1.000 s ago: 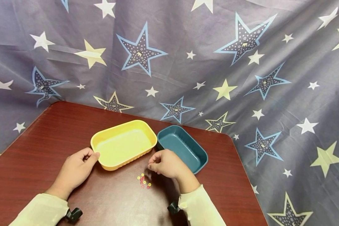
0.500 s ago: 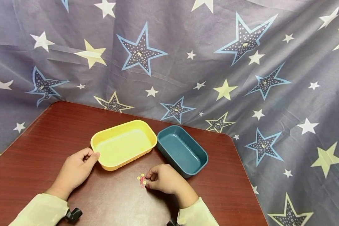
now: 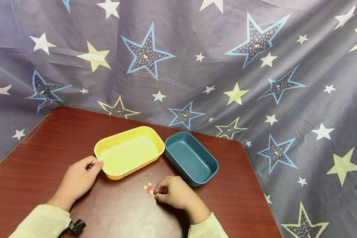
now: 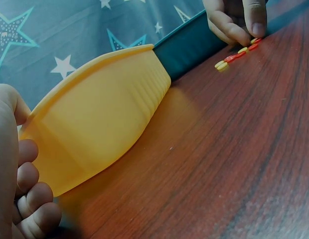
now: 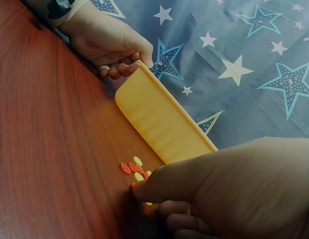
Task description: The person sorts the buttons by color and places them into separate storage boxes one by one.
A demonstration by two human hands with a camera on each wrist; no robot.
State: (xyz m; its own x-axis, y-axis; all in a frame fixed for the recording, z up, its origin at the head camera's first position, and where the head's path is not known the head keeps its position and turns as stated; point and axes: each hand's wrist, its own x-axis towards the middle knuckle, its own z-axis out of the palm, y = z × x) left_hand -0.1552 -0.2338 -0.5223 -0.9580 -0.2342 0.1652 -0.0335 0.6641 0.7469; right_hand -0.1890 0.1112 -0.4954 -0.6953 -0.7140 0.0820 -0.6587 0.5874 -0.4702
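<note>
My left hand (image 3: 79, 178) pinches the near left corner of a yellow plastic tray (image 3: 119, 176) between thumb and forefinger; its other fingers curl below the rim. Several small round red and yellow pieces, like buttons (image 3: 149, 190), lie in a loose cluster on the table in front of the tray. At the cluster's right side my right hand (image 3: 175, 193) is low over the tabletop. Its thumb and forefinger close around a yellow button (image 4: 254, 41), with a red one (image 5: 133, 185) by the thumb tip. The right fingers partly hide these pieces.
A dark teal tray (image 3: 193, 158) stands at the yellow tray's right end, just beyond my right hand. Both trays sit on a reddish-brown wooden table (image 3: 77, 132). A grey star-patterned curtain (image 3: 178, 66) hangs behind the table.
My right hand has come down from beside the teal tray to the right edge of the buttons and covers the rightmost ones. My left hand has stayed on the yellow tray.
</note>
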